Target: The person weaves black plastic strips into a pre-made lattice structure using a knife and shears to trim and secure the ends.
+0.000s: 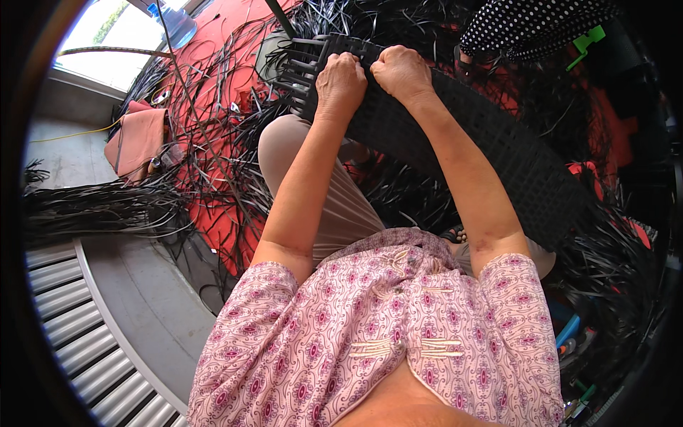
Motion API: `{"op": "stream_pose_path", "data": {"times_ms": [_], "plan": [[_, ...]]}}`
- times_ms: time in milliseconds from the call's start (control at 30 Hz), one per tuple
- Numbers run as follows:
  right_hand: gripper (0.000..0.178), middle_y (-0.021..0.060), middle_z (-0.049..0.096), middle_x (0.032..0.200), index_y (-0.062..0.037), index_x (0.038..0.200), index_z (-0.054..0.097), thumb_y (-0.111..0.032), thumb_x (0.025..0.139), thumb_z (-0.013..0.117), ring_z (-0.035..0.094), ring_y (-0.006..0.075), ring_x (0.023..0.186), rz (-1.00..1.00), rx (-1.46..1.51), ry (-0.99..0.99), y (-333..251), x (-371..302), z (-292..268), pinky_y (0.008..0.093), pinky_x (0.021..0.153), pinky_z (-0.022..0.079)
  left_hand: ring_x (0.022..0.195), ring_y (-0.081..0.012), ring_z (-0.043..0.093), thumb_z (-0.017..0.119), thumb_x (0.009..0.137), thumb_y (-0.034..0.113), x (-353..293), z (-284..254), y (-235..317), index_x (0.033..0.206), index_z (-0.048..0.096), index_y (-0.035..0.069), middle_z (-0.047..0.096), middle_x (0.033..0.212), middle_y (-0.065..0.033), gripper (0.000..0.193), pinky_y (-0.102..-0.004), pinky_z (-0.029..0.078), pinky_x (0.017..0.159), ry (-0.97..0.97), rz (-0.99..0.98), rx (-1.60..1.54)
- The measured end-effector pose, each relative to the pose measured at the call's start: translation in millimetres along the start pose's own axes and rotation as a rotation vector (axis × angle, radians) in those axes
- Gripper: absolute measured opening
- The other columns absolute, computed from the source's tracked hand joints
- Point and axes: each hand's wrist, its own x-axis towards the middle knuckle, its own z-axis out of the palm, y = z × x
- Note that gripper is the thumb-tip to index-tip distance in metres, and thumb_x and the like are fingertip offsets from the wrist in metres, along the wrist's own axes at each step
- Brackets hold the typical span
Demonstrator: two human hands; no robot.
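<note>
A long black panel woven from flat strips (pixel 498 135) slants from the upper middle toward the lower right, over my legs. Its loose strip ends (pixel 304 67) stick out like fingers at the upper left end. Near that end my left hand (pixel 341 84) is closed, knuckles up, on the weave. Just to its right, my right hand (pixel 403 73) makes a fist at the panel's far edge. The two hands almost touch. Their curled fingertips are hidden, so any single strip pinched in them does not show.
Loose black strips (pixel 605 285) lie in heaps on the red floor (pixel 220 242). At left are a strip bundle (pixel 107 210), a pinkish cloth (pixel 139 142) and a metal roller rack (pixel 92 341). A blue water bottle (pixel 174 25) stands beyond. Another person's dotted garment (pixel 533 25) shows at upper right.
</note>
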Motion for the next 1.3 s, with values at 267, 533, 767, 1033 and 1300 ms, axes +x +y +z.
{"op": "stream_pose_path", "data": {"times_ms": [267,533,767,1033,1300], "plan": [[0.029,0.0229,0.071,0.110,-0.0035,0.102,0.075,-0.020,0.082,0.062,0.068,0.0370,0.108,-0.027,-0.076,-0.074,-11,9,-4,0.0440,0.095,0.054,0.107,-0.0358,0.064,0.058,0.092,0.025,6,-2,-6,0.104,0.073,0.005,0.068,0.107,-0.0188,0.027,-0.0440,0.049,0.095,-0.060,-0.011,-0.046],[0.026,0.0227,0.073,0.105,-0.0031,0.100,0.075,-0.019,0.084,0.062,0.071,0.0364,0.102,-0.052,-0.138,0.005,-16,8,1,0.0437,0.090,0.056,0.061,-0.0140,0.068,0.069,0.088,0.021,25,-13,-23,0.097,0.073,0.001,0.071,0.073,-0.0067,0.022,-0.0297,0.054,0.062,-0.236,-0.147,-0.433],[0.024,0.0182,0.073,0.096,-0.0056,0.098,0.073,-0.025,0.086,0.071,0.071,0.0355,0.096,-0.155,-0.183,0.184,-24,-4,17,0.0438,0.084,0.057,0.063,-0.0134,0.070,0.069,0.088,0.020,28,-19,-33,0.093,0.073,0.001,0.070,0.071,-0.0065,0.019,-0.0272,0.053,0.058,-0.233,-0.286,-0.661],[0.030,0.0100,0.070,0.095,-0.0045,0.108,0.069,-0.012,0.080,0.076,0.070,0.0265,0.087,-0.424,0.392,0.366,-1,-5,15,0.0359,0.079,0.057,0.065,-0.0114,0.067,0.070,0.090,0.021,30,-82,-35,0.099,0.071,0.000,0.071,0.079,-0.0049,0.024,-0.0265,0.053,0.060,-0.165,-0.140,-0.618],[0.022,0.0066,0.076,0.088,-0.0020,0.103,0.076,-0.022,0.094,0.071,0.070,0.0102,0.083,-0.498,0.900,-0.023,-33,15,0,0.0243,0.076,0.054,0.062,-0.0055,0.056,0.066,0.094,0.020,40,-139,-8,0.100,0.070,0.002,0.061,0.075,0.0023,0.019,-0.0225,0.047,0.058,-0.064,0.067,-0.502]]}}
